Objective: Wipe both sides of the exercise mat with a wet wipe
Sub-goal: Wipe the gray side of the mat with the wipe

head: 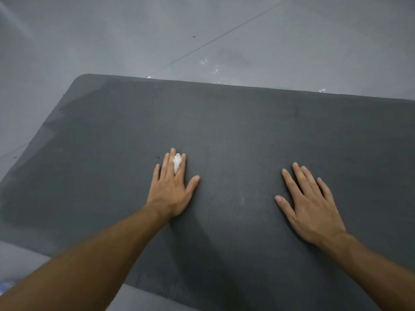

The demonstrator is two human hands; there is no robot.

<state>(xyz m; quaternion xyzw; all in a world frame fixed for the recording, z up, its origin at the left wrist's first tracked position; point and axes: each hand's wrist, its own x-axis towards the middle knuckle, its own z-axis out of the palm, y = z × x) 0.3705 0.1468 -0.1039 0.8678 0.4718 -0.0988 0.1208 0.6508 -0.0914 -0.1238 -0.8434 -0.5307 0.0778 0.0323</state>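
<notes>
Exercise mat [224, 122] wants long, overlapping strokes, I'd say: left hand [173, 185] presses the wet wipe [177, 163] with straight fingers while right hand [312, 205], fingers flat, braces.

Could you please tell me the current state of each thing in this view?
Exercise mat: unrolled, lying flat.
Floor: droplets glinting beyond the mat's far edge.
Left hand: flat on the mat, fingers straight, pressing down.
Wet wipe: crumpled, under the left hand, poking up between two fingers.
Right hand: flat on the mat, fingers straight, holding nothing.
</notes>
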